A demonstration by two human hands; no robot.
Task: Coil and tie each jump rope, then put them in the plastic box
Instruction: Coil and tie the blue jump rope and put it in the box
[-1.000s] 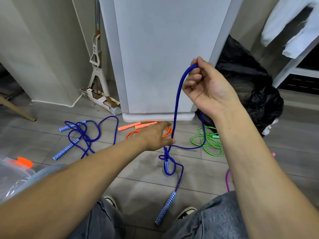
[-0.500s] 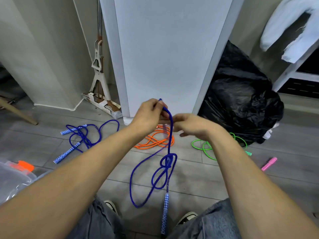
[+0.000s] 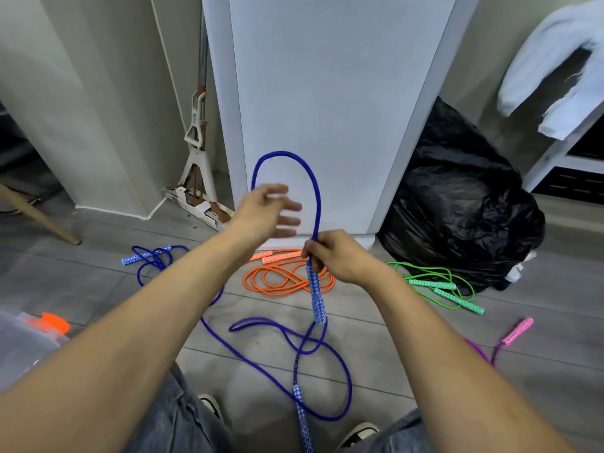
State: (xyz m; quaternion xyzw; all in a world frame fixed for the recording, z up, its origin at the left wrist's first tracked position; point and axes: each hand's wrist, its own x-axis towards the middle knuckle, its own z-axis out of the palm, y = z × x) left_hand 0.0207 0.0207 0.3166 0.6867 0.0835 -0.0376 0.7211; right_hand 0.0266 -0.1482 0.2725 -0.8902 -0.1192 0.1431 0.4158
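My right hand [image 3: 330, 256] grips the top of one patterned handle of a dark blue jump rope [image 3: 313, 197]. The handle hangs down below my fist. From the fist the rope arches up in a loop and comes down behind my left hand [image 3: 271, 210], whose fingers are spread and blurred; whether the palm touches the rope is hidden. The rest of the rope trails in loose loops on the floor, and its second handle [image 3: 302, 416] lies between my feet. The clear plastic box [image 3: 19, 344] with an orange latch is at the left edge.
On the grey floor lie an orange rope [image 3: 284, 279], a green rope [image 3: 434, 282], a second blue rope [image 3: 153, 259] and a pink-handled rope [image 3: 510, 335]. A white cabinet [image 3: 327, 109] stands ahead, a black rubbish bag [image 3: 457, 204] to its right, a mop [image 3: 196, 158] to its left.
My right hand dropped from holding the rope high to gripping a handle at mid height. The knot-like tangle came loose, a tall loop rose, and my left hand opened.
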